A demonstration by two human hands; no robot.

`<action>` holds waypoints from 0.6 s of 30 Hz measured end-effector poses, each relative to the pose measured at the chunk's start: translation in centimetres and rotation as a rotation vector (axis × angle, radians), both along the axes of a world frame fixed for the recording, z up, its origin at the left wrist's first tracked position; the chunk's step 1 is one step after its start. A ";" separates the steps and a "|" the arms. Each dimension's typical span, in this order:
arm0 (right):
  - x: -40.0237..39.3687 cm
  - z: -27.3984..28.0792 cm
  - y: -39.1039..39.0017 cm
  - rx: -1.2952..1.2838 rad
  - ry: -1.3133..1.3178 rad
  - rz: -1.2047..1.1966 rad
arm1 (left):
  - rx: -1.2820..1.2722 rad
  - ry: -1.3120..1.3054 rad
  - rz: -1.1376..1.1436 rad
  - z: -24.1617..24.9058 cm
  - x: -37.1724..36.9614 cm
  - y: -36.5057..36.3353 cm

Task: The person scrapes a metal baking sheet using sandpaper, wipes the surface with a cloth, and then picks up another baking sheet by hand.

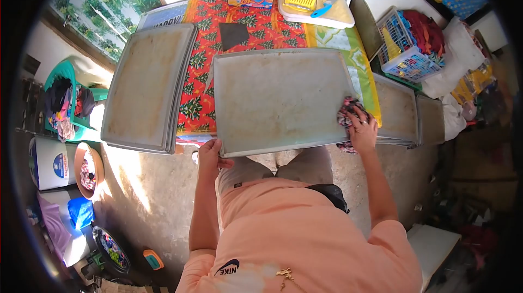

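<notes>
The left hand (210, 154) gripped the near left corner of a large grey rectangular metal baking tray (280, 97), while the right hand (362, 129) pressed a crumpled multicoloured cloth (346, 112) against its right edge.

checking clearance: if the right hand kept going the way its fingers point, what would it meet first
The right hand presses a cloth on the tray, fingers pointing up-left. Going on, it would likely just cross bare tray surface; nothing stands there.

Patterned tablecloth (261, 29) under baking trays (144, 89), white board (327, 18)
</notes>
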State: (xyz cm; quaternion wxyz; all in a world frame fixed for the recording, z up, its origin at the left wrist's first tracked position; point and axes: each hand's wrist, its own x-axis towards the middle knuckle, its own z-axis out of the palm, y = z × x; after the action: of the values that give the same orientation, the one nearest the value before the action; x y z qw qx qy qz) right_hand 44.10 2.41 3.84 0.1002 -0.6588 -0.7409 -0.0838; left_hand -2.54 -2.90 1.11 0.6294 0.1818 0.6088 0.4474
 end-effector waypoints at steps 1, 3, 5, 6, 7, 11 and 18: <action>1.2 0.0 -0.4 0.025 -0.047 -0.053 | 0.004 0.016 0.000 -0.1 0.0 0.0; 3.6 0.5 -1.1 -0.055 -0.095 -0.217 | 0.012 0.046 0.002 -0.3 0.2 0.0; 6.7 0.5 -2.0 -0.001 -0.224 -0.322 | 0.004 0.048 -0.035 0.3 -0.1 -0.1; 8.3 0.7 -2.4 0.063 -0.222 -0.364 | -0.001 0.050 -0.049 0.5 -0.2 -0.2; 8.5 1.9 -2.8 0.161 -0.185 -0.412 | 0.036 0.115 -0.022 0.4 -0.2 -0.2; 6.4 5.1 -2.0 0.211 -0.045 -0.488 | 0.212 0.330 0.025 -2.2 -2.6 -1.1; -12.4 11.3 1.1 0.221 0.345 0.065 | 0.217 0.319 0.083 -1.6 -3.1 -2.0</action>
State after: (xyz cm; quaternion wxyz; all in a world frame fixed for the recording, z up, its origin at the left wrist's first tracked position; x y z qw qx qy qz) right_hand 31.68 3.47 15.11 0.3001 -0.6242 -0.7197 -0.0473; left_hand -5.64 -4.85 -0.50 0.4827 0.2919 0.6559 0.5016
